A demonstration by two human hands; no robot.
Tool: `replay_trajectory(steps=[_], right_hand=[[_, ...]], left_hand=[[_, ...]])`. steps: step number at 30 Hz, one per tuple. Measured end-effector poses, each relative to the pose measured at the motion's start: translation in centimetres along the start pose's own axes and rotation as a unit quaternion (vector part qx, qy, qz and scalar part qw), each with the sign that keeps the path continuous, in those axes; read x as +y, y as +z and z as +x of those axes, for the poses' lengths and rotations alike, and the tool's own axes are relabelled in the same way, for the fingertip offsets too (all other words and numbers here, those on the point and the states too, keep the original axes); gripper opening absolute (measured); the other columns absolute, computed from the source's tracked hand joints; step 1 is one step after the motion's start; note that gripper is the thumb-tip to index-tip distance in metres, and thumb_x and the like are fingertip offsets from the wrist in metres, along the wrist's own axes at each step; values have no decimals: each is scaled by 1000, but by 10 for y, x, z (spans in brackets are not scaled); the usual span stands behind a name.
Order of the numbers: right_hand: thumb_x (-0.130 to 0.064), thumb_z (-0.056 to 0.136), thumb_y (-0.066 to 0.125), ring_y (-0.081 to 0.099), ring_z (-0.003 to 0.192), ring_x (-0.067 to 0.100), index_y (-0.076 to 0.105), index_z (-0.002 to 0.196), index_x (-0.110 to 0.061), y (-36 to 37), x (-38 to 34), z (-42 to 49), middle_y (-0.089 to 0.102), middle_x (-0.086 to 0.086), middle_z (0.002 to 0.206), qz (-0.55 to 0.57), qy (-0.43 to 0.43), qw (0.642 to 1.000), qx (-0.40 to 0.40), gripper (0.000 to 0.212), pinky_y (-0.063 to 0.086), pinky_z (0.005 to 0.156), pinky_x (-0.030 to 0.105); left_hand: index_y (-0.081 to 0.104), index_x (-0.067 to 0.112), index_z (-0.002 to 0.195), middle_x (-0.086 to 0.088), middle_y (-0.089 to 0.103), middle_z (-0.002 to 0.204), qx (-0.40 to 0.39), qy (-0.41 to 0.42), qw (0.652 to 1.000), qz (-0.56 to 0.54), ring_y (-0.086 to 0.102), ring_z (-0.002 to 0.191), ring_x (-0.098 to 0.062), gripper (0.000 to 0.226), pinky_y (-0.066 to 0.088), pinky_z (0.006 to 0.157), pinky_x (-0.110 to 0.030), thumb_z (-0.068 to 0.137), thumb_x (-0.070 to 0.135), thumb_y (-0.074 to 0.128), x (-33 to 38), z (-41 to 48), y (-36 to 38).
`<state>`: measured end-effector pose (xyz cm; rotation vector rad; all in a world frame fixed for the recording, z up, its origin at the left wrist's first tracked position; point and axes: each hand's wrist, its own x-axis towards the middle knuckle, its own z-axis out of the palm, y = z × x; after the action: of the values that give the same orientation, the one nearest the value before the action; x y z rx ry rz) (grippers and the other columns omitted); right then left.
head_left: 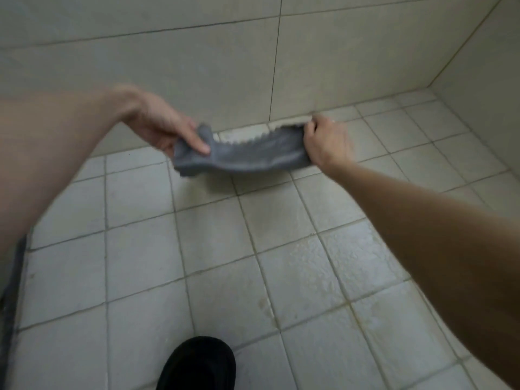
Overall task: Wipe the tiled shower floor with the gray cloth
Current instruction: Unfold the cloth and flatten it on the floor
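The cloth (pixel 242 153) is gray, stretched between both hands above the floor (pixel 140 249), near the far wall (pixel 197 66). Its shadow falls on the tiles beneath (contact with the floor cannot be confirmed). The left hand (pixel 160 123) pinches the cloth's left end, thumb on top, fingers underneath. The right hand (pixel 326 142) grips the right end, fingers curled tight around the bunched fabric. A wet patch glistens on the tiles at near right. A black shoe (pixel 197 364) stands at the near edge.
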<state>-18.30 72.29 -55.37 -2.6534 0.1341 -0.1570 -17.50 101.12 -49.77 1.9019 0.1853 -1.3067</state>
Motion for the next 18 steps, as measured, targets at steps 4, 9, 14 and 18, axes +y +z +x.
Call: replay_trajectory(steps=[4,9,14,18], right_hand=[[-35,96,31,61,105,35,63,113,-8,49,27,-29,64,17,116,-126,32,980,-151,45,44,81,34],[-28,98,30,52,118,34,54,125,-4,71,29,-16,55,16,128,-135,91,971,-176,43,42,92,38],[-18,97,45,46,123,38,31,139,-3,88,16,20,28,17,142,65,159,977,-129,47,38,102,42],[-6,83,58,45,119,35,32,133,-8,94,36,12,28,15,134,-10,3,980,-201,56,43,103,40]], left_hand=[[69,11,96,-5,75,92,-111,-99,986,82,72,81,-17,15,58,82,-30,83,8,62,-40,36,46],[58,5,106,-9,65,97,117,-83,981,126,62,86,-23,21,54,74,-32,87,10,64,-47,73,34],[48,7,125,-19,55,123,399,-19,896,195,54,114,-35,48,49,83,-39,83,14,68,-33,109,23],[47,12,119,-10,47,126,369,83,815,439,46,118,-29,51,39,93,-42,79,35,70,-47,127,62]])
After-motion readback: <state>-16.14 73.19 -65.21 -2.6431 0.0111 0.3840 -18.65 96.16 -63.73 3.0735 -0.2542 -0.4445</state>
